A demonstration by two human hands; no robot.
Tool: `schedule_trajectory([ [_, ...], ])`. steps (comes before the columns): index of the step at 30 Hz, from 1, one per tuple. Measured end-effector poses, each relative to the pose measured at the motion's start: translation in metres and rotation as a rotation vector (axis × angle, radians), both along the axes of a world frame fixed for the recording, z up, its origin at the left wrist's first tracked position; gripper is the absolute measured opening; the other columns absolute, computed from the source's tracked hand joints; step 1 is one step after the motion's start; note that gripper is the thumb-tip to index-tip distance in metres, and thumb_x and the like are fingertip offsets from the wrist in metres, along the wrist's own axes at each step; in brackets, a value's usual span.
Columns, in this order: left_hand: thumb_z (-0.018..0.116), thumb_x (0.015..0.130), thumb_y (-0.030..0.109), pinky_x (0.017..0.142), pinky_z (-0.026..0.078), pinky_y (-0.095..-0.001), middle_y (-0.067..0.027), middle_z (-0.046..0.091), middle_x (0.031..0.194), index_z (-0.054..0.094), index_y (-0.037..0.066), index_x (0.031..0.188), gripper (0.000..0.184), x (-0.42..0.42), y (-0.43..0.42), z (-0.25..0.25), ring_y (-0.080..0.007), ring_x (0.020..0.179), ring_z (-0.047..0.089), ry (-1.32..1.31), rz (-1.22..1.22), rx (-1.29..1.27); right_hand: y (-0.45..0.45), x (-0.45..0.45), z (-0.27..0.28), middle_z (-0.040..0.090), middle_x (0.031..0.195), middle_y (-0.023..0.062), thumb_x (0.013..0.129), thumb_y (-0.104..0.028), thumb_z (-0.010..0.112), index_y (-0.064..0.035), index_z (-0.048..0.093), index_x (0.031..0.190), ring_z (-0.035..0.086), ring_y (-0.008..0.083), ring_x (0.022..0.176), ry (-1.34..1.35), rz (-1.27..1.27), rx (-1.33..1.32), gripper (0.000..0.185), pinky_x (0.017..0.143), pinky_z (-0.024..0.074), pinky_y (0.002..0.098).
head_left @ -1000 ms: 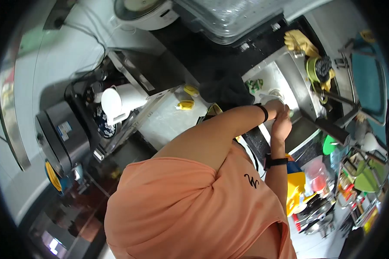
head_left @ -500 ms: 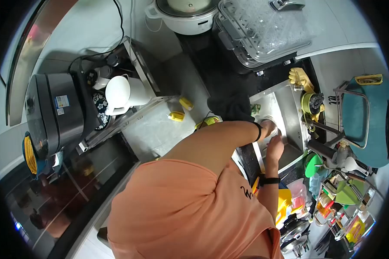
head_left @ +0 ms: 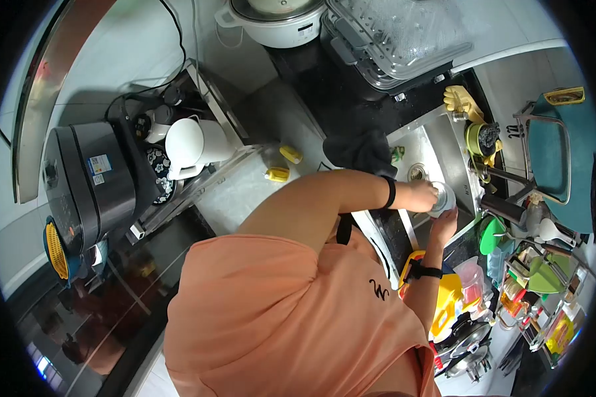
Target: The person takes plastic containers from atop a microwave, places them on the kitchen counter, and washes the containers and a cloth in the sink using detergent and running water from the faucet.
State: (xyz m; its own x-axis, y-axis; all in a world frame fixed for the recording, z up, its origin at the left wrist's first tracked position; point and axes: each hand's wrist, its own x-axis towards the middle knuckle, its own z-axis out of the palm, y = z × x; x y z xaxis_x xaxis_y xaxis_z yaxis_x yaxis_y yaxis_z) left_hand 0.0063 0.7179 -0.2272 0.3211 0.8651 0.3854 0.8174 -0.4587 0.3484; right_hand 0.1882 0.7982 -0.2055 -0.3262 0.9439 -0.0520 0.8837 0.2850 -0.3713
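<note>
Over the steel sink (head_left: 458, 159), a small, round, pale bowl-like dish (head_left: 447, 198) is between my two hands; its exact kind is hard to make out. My left hand (head_left: 420, 196) reaches in from the left, its bent fingers closed at the dish's near side and partly inside the rim. From below, my right hand (head_left: 444, 225) grips the dish's lower edge. The sink drain (head_left: 417, 172) shows just above my left hand. A small green piece (head_left: 397, 154) lies in the sink's upper corner. Black cloth (head_left: 359, 153) hangs over the counter edge beside it.
A yellow rubber glove (head_left: 462, 100) and faucet pipe stand along the sink's far edge. A lidded clear container (head_left: 404, 40) and a white pot (head_left: 275, 28) occupy the upper counter. To the right are a green scoop (head_left: 491, 235) and crowded rack; a white kettle (head_left: 191, 147) stands left.
Both hands have moved right and lifted the dish away from the drain, which now shows. The dish is more visible between them. The whole view has shifted slightly.
</note>
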Motion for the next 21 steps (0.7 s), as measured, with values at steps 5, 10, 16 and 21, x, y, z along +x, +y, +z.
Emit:
schedule_trajectory([
  [5,0.064,0.076,0.018,0.092,0.048,-0.0325,-0.0085,0.059,0.108,0.065,0.01,0.109,0.035,-0.032,-0.025,0.077,-0.0245,0.11,0.056,-0.193,0.253,0.042,-0.005,-0.005,0.028,0.065,0.08,0.014,0.098,-0.018,0.039,-0.001,0.056,0.101,0.069,0.0247,0.074,0.53,-0.571,-0.548,0.024,0.066,0.0595,0.0373],
  [10,0.066,0.085,0.029,0.111,0.033,-0.0459,-0.0196,0.046,0.136,0.051,-0.002,0.131,0.058,0.007,-0.036,0.068,-0.0329,0.126,0.046,-0.47,0.298,0.211,0.005,0.036,-0.03,0.067,0.109,0.0125,0.098,-0.016,0.048,-0.0044,0.059,0.116,0.067,0.0237,0.095,1.023,-0.277,-1.271,0.023,0.088,0.056,0.0388],
  [16,0.052,0.094,0.03,0.091,0.048,-0.0456,-0.0202,0.063,0.109,0.061,0.002,0.113,0.035,-0.033,0.006,0.065,-0.036,0.106,0.06,-0.731,0.542,-0.293,-0.032,-0.015,0.038,0.062,0.089,0.0031,0.104,-0.025,0.039,-0.0077,0.053,0.12,0.058,0.014,0.068,1.144,-0.545,-1.207,0.028,0.082,0.0534,0.0412],
  [21,0.053,0.093,0.03,0.08,0.05,-0.0479,-0.0154,0.067,0.101,0.063,0.006,0.112,0.032,-0.06,0.019,0.077,-0.0359,0.092,0.065,-0.645,0.268,-0.338,-0.032,-0.006,0.033,0.055,0.065,0.0049,0.1,-0.02,0.044,-0.003,0.057,0.105,0.054,0.0188,0.059,1.246,-0.569,-1.172,0.022,0.086,0.049,0.0463],
])
